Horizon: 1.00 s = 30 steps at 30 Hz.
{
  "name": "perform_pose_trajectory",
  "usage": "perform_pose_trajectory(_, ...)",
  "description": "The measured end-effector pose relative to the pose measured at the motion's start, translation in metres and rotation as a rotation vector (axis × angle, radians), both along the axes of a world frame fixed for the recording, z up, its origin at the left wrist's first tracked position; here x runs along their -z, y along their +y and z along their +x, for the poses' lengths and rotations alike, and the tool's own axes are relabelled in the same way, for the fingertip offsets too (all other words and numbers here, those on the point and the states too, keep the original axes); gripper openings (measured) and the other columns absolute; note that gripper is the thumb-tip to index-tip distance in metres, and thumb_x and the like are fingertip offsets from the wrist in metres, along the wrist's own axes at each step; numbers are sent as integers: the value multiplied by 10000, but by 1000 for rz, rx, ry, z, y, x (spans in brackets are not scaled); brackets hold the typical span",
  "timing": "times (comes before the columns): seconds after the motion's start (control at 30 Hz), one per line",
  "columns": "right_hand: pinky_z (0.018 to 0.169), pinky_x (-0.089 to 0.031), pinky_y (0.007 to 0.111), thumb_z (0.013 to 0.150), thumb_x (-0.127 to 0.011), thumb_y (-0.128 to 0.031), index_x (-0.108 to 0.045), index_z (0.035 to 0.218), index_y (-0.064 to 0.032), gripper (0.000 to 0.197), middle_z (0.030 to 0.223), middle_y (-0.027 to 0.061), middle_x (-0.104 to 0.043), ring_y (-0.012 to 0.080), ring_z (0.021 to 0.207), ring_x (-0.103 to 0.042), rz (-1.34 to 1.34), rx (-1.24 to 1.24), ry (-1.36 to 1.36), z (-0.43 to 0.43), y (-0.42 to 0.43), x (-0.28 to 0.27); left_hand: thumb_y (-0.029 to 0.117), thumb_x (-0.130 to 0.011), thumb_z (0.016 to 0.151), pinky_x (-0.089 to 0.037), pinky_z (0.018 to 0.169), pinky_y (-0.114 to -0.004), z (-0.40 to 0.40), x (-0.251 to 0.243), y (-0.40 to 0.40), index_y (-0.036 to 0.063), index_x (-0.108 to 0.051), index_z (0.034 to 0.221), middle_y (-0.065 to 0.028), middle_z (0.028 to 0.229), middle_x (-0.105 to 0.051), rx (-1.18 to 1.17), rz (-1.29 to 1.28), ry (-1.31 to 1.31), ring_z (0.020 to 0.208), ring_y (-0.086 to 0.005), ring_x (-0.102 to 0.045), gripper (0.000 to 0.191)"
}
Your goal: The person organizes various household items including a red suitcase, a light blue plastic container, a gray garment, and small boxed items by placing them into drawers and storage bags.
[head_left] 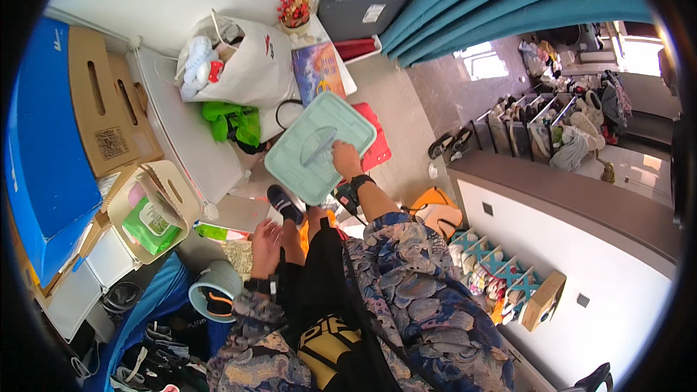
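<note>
My right hand (347,160) grips the handle side of a pale green plastic box lid (294,144), held out in front of me with its flat face up. My left hand (266,245) holds nothing, its fingers apart, low beside my legs. Partly behind the lid's right edge lies a red item (375,139). A book with a blue and orange cover (318,69) sits just beyond the lid, near a large white bag (256,60) of soft things. Below the lid is a dark slipper (284,202) on a foot.
A light blue bin (199,305) and a cardboard carton with a green wipes pack (153,228) are at the left. An orange bag (435,209) rests by the white half wall. Dark shoes (450,145) lie on the floor. A teal curtain (506,5) hangs at the upper right.
</note>
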State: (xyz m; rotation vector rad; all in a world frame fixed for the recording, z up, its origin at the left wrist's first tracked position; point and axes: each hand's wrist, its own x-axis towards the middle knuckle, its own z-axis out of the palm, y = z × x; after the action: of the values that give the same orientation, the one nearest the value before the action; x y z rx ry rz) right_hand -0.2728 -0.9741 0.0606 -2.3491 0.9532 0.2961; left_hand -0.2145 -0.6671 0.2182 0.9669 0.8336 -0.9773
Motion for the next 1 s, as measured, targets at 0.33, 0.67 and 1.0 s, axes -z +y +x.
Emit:
perform_pose_trajectory(0.33,809,-453,473,803,-602,-92,-558,994,0,215,927,223,-626,402,913,-587,147,74,-100,-5,6,32,166,-652,755,-423,891,-430,-9,140,-154,59,-512,1193,-151,1145,-490,1279,609,-1415,1073,-346,-488,472)
perform_pose_trajectory(0.67,792,-465,461,819,-572,-91,-563,1008,6,213,919,210,-642,392,896,-602,274,11,-116,-1,-3,41,315,-720,745,-379,947,-452,-38,178,-147,113,-362,1406,-152,1303,-398,1346,903,-1473,1199,-333,-413,778)
perform_pose_trajectory(1.0,791,-477,451,802,-579,-70,-609,1004,-3,215,928,227,-649,385,916,-615,404,93,-102,-3,-4,43,376,-685,776,-366,913,-419,-23,186,-134,147,-383,1398,-108,1210,-457,1561,908,-1607,1133,-287,-442,728)
